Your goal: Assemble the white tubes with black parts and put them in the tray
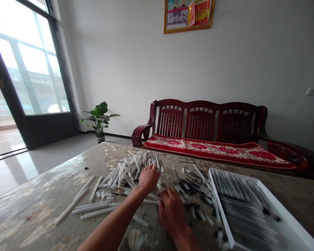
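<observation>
My left hand (148,178) reaches over a heap of white pen barrels (122,170). Its fingers are stretched forward among small white pieces, and the tips are partly hidden. Closer to me, my right hand (172,209) is closed, its fingers curled with the thumb side turned left. A white tube lies against it, but whether the fingers grip it or something smaller is hidden. Right of this hand are scattered black caps (191,188) and short clear-white pieces. Several long white tubes (94,208) lie loose on the left.
A white box (226,223) on the right holds rows of slim pens with dark ends, blurred. Everything lies on a marbled table (49,195). Behind it stand a dark red wooden bench (199,118) with a red patterned cover and a potted plant (99,118).
</observation>
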Motion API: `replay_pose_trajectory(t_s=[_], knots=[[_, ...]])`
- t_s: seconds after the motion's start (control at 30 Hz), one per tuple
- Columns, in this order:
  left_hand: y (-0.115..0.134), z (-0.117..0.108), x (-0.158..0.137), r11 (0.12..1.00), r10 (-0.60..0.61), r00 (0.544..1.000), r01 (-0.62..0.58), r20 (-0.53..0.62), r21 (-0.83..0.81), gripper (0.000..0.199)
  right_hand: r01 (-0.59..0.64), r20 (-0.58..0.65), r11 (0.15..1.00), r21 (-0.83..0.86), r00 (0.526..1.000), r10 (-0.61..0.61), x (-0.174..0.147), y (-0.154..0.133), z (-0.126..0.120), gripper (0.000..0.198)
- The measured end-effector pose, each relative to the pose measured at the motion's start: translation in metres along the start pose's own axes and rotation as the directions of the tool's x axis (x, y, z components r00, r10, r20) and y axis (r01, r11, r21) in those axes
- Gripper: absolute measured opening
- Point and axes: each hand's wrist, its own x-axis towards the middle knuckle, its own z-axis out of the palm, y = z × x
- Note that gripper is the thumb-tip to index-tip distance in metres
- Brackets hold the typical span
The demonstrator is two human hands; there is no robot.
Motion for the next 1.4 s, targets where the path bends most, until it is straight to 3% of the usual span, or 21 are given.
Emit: replay_pose_trajectory(t_s=[0.2,0.37,0.57,0.73,0.93,1.07,1.2,1.3,1.4], knots=[[-0.005,0.024,0.047,0.996,0.029,0.996,-0.035,0.080,0.076,0.061,0.044,-0.005,0.999,0.024,0.999,-0.044,-0.001,0.002,0.004,0.026],[-0.005,0.034,0.089,0.994,-0.029,0.987,0.012,0.160,0.109,0.075,0.008,0.032,1.000,-0.014,0.999,-0.008,-0.001,0.005,0.010,0.026],[-0.013,0.046,0.108,0.989,-0.086,0.974,0.057,0.212,0.137,0.078,0.036,0.022,0.999,0.006,0.999,-0.036,0.000,0.015,0.022,0.022],[-0.019,0.056,0.101,0.989,-0.023,0.982,-0.005,0.188,0.149,0.067,0.063,-0.008,0.998,0.025,0.998,-0.062,0.000,0.017,0.026,0.018],[-0.019,0.057,0.078,0.983,0.074,0.983,-0.100,0.168,0.154,0.055,0.083,-0.061,0.994,0.067,0.995,-0.079,-0.001,0.015,0.021,0.026],[-0.023,0.051,0.055,0.971,0.158,0.967,-0.189,0.200,0.145,0.052,0.081,-0.124,0.991,0.111,0.990,-0.067,-0.001,0.012,0.013,0.029],[-0.032,0.042,0.035,0.952,0.249,0.935,-0.284,0.251,0.115,0.051,0.109,-0.235,0.968,0.225,0.970,-0.054,-0.001,0.016,0.008,0.019],[-0.040,0.036,0.024,0.929,0.327,0.903,-0.362,0.278,0.081,0.052,0.092,-0.305,0.923,0.374,0.952,0.029,0.001,0.026,0.007,0.012],[-0.045,0.029,0.014,0.890,0.427,0.859,-0.455,0.282,0.036,0.052,0.012,-0.334,0.832,0.555,0.919,0.210,0.005,0.037,0.009,0.018]])
